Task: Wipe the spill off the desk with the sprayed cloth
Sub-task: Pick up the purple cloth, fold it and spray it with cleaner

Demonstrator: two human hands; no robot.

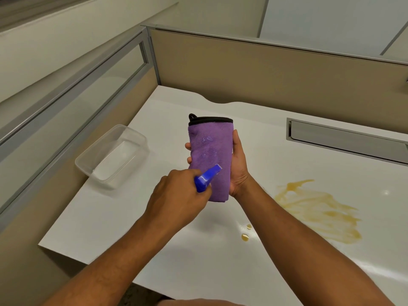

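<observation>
- The person's right hand point(237, 164) holds a folded purple cloth point(209, 157) up above the white desk point(176, 250).
- The thumb is on the right edge of the cloth, and the fingertips point(188, 146) peek out on its left edge, so the fingers are clamped around it.
- The cloth has a black trim and a small black loop point(192, 116) at the top.
- The middle of the cloth has darker wet patches.
- The person's left hand point(176, 195) is wrapped tight around a blue spray head point(206, 177).
- The nozzle points at the lower part of the cloth, very close to it or touching; which one cannot be told.
- The bottle under the spray head is hidden by the hand.
- A yellow-brown spill point(320, 208) is smeared on the desk to the right of the hands, well apart from the cloth.
- Two small drops point(245, 237) of the same colour sit on the desk under the right forearm.
- A clear plastic box point(112, 155) with nothing seen inside sits on the desk to the left.
- A grey slot point(344, 138) is set in the desk at the back right.
- Tan divider walls point(265, 69) stand behind the desk.
- No words or labels can be read on anything.
</observation>
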